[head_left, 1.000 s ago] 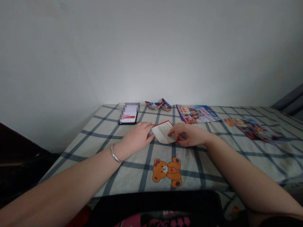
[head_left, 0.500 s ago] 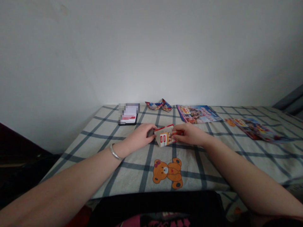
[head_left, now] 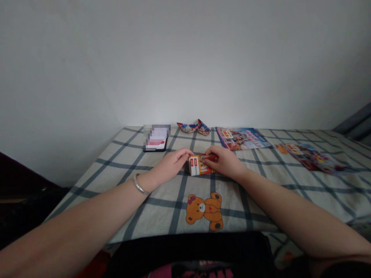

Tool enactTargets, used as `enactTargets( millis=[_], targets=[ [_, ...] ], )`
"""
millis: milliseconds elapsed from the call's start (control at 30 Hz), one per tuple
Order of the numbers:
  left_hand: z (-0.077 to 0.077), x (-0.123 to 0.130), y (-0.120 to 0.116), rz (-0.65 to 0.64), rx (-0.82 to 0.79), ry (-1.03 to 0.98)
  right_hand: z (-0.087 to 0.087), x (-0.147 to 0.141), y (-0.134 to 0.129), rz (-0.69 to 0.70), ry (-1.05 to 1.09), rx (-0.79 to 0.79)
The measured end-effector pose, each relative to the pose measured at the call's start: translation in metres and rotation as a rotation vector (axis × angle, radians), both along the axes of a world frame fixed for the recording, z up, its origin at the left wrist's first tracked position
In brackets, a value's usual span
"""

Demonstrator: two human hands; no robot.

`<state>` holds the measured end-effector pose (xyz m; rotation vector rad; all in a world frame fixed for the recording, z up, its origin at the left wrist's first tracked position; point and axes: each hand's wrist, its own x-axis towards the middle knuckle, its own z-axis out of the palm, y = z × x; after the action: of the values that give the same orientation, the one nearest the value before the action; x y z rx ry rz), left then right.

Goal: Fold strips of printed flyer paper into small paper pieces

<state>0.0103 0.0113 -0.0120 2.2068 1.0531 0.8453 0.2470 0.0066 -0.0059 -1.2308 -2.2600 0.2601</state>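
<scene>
Leaflet (head_left: 199, 165), folded, red, white and yellow: lay at mid-frame on the checked surface (head_left: 150, 216), between the two hands. Right hand (head_left: 227, 161): pinched its right part, fingers over the printed face. Left hand (head_left: 174, 164): fingertips drawn together at its upper left corner; whether they gripped, cannot tell. Phone (head_left: 156, 141): upper left of the leaflet. Two crumpled wrappers (head_left: 193, 127): above it, near the wall.

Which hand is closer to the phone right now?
Left. The left hand is just right of the phone, on its near side; the right hand is farther right, at the folded paper.
</scene>
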Motion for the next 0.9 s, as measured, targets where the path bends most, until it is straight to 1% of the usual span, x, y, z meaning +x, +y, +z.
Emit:
enactTargets(
  millis=[67,133,200,400,533,633,700,800,900],
  targets=[
    [-0.001,0.001,0.001,-0.006,-0.051,-0.031,-0.001,-0.002,0.0,-0.033,0.003,0.026],
    [-0.003,0.003,0.002,-0.021,-0.115,-0.078,-0.001,-0.004,0.0,-0.038,0.021,0.041],
    [-0.005,0.006,0.003,-0.012,-0.14,-0.104,-0.002,-0.005,0.001,-0.037,0.044,0.037],
    [-0.009,0.012,0.011,0.008,-0.134,-0.069,-0.007,-0.004,0.006,-0.02,0.115,0.029],
    [-0.009,0.01,0.016,0.079,-0.11,-0.112,-0.006,0.001,0.008,-0.039,0.136,0.015],
    [-0.009,0.003,0.019,0.109,-0.083,-0.128,-0.003,0.005,0.01,-0.092,0.105,-0.024],
    [-0.008,-0.001,0.021,0.125,-0.076,-0.13,-0.001,0.007,0.011,-0.14,0.114,-0.078],
    [-0.009,-0.003,0.023,0.131,-0.084,-0.167,-0.001,0.007,0.014,-0.159,0.196,-0.15],
    [-0.011,-0.002,0.026,0.127,-0.1,-0.21,-0.005,0.007,0.018,-0.152,0.288,-0.159]
  ],
)
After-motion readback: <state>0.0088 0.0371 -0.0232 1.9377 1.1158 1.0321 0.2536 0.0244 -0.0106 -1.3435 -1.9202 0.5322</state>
